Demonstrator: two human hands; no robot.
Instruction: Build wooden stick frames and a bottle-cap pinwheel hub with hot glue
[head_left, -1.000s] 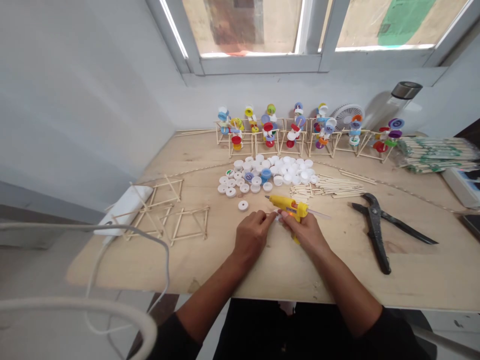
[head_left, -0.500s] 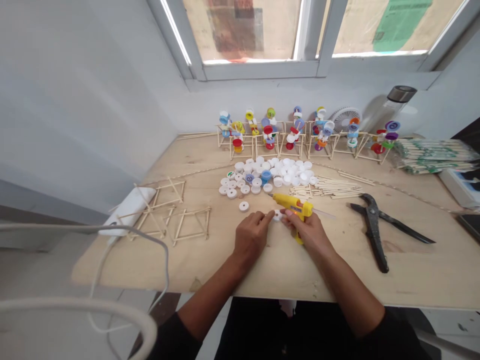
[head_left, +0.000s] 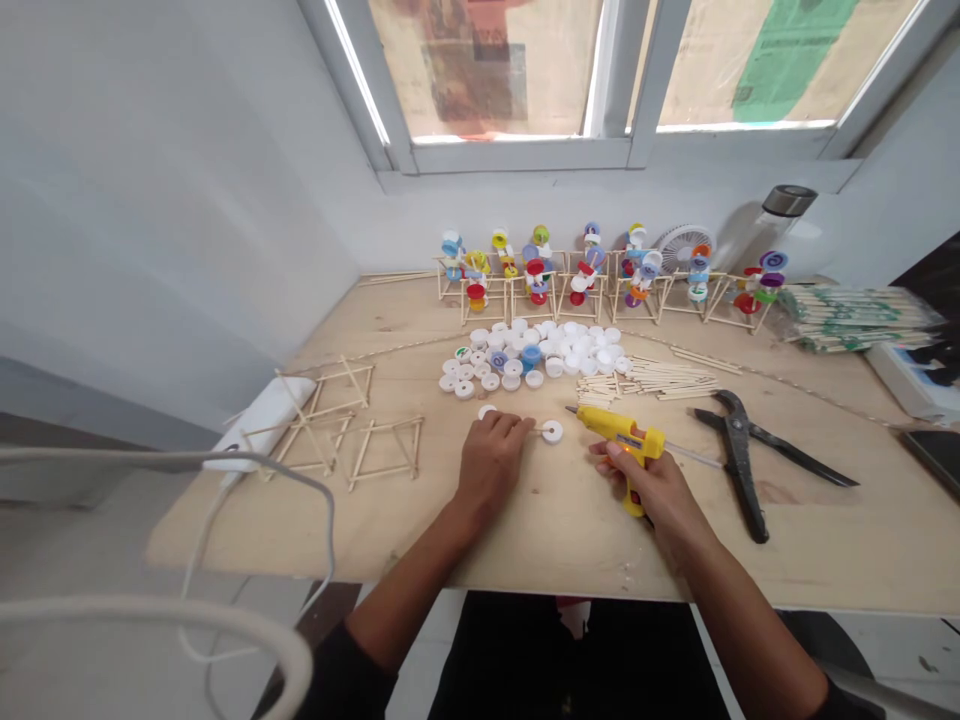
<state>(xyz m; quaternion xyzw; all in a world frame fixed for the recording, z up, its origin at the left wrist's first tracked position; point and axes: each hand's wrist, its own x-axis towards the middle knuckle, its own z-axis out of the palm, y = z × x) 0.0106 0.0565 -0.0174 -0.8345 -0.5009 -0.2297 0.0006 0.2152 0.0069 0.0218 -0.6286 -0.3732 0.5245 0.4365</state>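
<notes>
My right hand (head_left: 654,487) grips a yellow glue gun (head_left: 621,435) by its handle, nozzle pointing left, low over the wooden table (head_left: 525,510). My left hand (head_left: 490,462) rests on the table with curled fingers pinching a thin wooden stick that carries a white bottle cap (head_left: 552,431) at its right end. Another white cap (head_left: 486,411) lies just beyond my left hand's knuckles. The gun's nozzle is a short way right of the cap on the stick, not touching it.
A heap of white and blue caps (head_left: 540,352) and a pile of sticks (head_left: 652,378) lie further back. Black pliers (head_left: 739,450) sit right of the gun. Stick squares (head_left: 341,430) and a white power strip (head_left: 259,420) lie left. Cap-and-stick models (head_left: 592,268) line the wall.
My right hand has drawn the glue gun away to the right, off the cap. The left hand shifted slightly left, and the cap on its stick now lies exposed.
</notes>
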